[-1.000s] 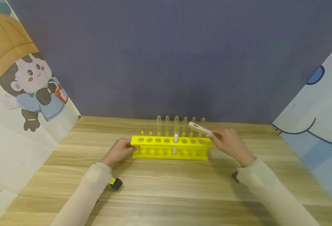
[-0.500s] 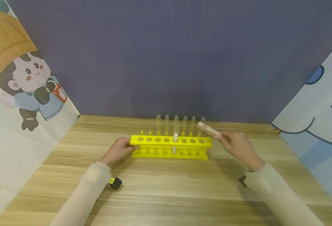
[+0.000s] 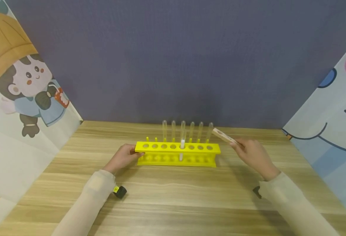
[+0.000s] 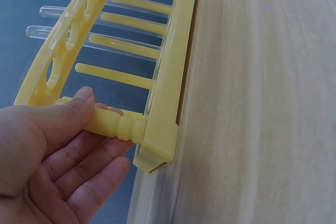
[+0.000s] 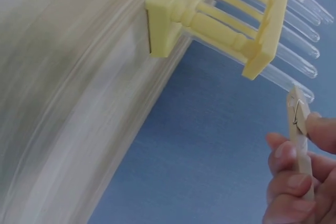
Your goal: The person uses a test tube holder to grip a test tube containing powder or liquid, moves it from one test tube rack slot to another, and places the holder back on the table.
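A yellow test tube rack (image 3: 149,150) stands on the table. My left hand (image 3: 122,158) grips its left end, thumb and fingers around the end post (image 4: 102,121). My right hand (image 3: 253,156) pinches a wooden test tube holder (image 3: 223,134) and holds it up off the rack's right end. In the right wrist view the holder (image 5: 299,142) shows a metal spring, and its tip overlaps the end of a clear tube (image 5: 286,82). Several clear test tubes (image 3: 165,129) sit upside down on the rear pegs. One tube with white content (image 3: 182,144) stands in a front hole.
The rack rests on a wood-grain table (image 3: 173,203) toward its back edge. A dark blue panel (image 3: 173,65) rises behind it. Cartoon-printed panels flank the table, one at left (image 3: 2,137) and one at right (image 3: 337,121).
My right hand has moved to the right with the wooden test tube holder, from over the rack's right part to beyond its end. The left hand and rack stay in place.
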### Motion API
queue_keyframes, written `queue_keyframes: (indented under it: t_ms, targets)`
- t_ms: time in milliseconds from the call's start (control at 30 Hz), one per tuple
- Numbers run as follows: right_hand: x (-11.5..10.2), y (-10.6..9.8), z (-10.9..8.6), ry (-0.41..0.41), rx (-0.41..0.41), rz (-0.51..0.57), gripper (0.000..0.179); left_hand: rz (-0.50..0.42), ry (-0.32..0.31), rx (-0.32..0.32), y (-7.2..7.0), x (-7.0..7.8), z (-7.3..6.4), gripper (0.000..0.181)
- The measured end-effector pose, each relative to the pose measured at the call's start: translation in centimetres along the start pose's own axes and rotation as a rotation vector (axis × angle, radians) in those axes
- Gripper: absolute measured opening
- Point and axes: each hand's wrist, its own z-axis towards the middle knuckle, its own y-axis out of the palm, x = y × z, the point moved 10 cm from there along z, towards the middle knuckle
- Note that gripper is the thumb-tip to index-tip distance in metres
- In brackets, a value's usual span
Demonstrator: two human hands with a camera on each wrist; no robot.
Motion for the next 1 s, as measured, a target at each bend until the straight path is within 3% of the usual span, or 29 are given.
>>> queue_keyframes:
  t_ms: [1000]
  targets:
    - [3.4, 3.9, -1.0, 0.081, -0.150, -0.004, 0.015, -0.010, -0.026, -0.002, 0.1, -0.5, 0.2, 0.020]
